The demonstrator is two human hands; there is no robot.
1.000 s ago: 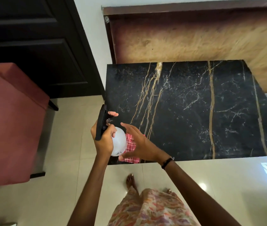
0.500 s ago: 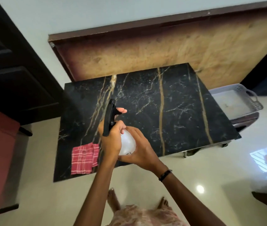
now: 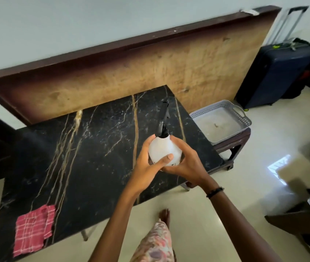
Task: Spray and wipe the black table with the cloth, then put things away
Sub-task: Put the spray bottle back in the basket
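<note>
Both hands wrapped round white bottle point(image 3: 164, 151) above black table point(image 3: 86, 152): left hand point(image 3: 146, 165) curled at its side, thumb across the front; right hand point(image 3: 185, 164) cupping the far side. Dark mark on bottle unreadable. Black nozzle blurred. Cloth point(image 3: 33, 228) flat on near-left corner.

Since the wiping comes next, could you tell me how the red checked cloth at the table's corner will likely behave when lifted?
The cloth lies flat and folded over itself on the black table, so it will probably hang limp. It looks thin, so likely light. Its frayed-looking edge may overhang the table rim, giving an easy pinch.
</note>
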